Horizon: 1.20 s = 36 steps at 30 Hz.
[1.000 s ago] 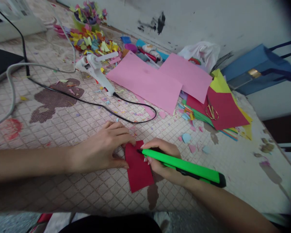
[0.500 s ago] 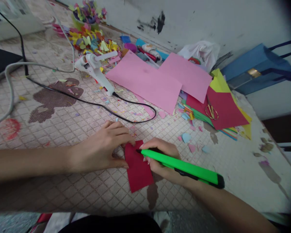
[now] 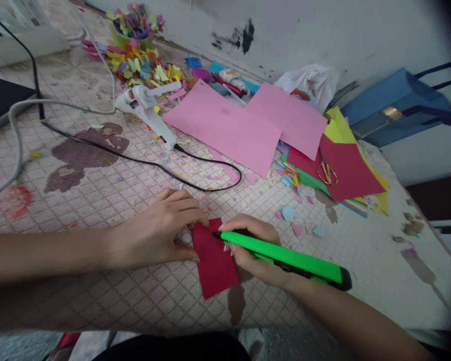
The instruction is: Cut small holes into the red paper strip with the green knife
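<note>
A small red paper piece (image 3: 216, 268) lies on the patterned tablecloth near the front edge. My left hand (image 3: 167, 225) rests on its left side, thumb and fingers apart, the fingertips touching the paper's edge. On the right, my right hand (image 3: 251, 245) is closed around a bright green tool (image 3: 293, 258) with black ends, shaped like a cutter or thick pen. Its dark tip points at the upper part of the red paper. Whether the tip touches the paper is hard to tell.
A white glue gun (image 3: 152, 118) with a black cable lies behind my hands. Beyond are pink sheets (image 3: 229, 125), paper scraps and a bowl of paper flowers (image 3: 131, 30). Gold scissors (image 3: 326, 173) rest on red paper (image 3: 355, 168) at right, near a blue bag (image 3: 394, 108).
The green tool has shifted slightly to the right, its tip moving a little along the red paper. My left hand has stayed in place.
</note>
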{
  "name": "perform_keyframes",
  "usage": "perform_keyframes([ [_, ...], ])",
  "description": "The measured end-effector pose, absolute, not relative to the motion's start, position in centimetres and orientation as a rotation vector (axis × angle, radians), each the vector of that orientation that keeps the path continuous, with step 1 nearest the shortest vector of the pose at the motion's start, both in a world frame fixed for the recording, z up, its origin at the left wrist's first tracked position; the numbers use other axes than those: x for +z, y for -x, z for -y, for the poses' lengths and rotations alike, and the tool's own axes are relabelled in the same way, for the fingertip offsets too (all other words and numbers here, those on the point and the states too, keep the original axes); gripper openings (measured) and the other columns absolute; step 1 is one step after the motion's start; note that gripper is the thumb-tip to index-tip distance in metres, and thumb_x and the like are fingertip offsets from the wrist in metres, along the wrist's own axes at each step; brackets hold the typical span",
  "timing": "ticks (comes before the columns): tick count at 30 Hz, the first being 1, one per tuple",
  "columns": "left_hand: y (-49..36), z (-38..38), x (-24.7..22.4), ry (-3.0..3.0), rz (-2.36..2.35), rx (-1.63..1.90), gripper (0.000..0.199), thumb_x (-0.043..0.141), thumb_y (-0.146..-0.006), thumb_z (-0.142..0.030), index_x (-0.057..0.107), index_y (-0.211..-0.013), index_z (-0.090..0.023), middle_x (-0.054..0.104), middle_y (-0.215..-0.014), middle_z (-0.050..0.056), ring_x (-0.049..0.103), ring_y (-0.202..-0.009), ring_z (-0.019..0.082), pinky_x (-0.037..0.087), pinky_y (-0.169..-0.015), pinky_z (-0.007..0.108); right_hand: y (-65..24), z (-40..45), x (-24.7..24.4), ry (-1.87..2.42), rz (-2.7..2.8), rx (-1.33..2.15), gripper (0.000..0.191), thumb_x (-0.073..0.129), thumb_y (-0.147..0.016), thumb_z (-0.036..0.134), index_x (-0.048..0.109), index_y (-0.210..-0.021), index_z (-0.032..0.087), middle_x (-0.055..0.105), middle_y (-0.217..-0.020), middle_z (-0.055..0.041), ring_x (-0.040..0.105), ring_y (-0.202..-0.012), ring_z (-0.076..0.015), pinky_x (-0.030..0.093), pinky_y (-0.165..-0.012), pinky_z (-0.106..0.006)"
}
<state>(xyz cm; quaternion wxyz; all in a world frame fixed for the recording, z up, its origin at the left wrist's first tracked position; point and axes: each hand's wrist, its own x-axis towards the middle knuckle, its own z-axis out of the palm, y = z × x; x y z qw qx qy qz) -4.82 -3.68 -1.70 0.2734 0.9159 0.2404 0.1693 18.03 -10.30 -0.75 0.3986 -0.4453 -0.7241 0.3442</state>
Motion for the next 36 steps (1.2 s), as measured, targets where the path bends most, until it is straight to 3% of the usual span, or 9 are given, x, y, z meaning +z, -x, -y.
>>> perform_keyframes([
  [27, 4.89, 3.8, -1.97, -2.478, -0.645, 0.492, 0.037, 0.083, -0.075, -0.038, 0.063, -0.101, -0.02, 0.062, -0.095, 0.0, 0.052, -0.093, 0.023, 0.031, -0.083, 0.035, -17.88, 10.5, -0.9, 1.057, 1.884, 0.816, 0.028, 0.056, -0.075, 0.003, 0.069, -0.096, 0.016, 0.072, -0.083, -0.0023, 0.066, -0.072, -0.0123, 0.053, -0.067, -0.024],
  [36, 4.76, 4.2, -2.14, -2.477, -0.668, 0.541, 0.038, 0.084, -0.074, -0.04, 0.063, -0.099, -0.021, 0.061, -0.094, 0.0, 0.052, -0.091, 0.022, 0.031, -0.083, 0.035, -17.94, 10.6, -1.07, 1.124, 1.837, 0.806, 0.029, 0.055, -0.071, 0.002, 0.07, -0.092, 0.015, 0.069, -0.073, -0.0008, 0.065, -0.063, -0.0115, 0.051, -0.06, -0.023],
])
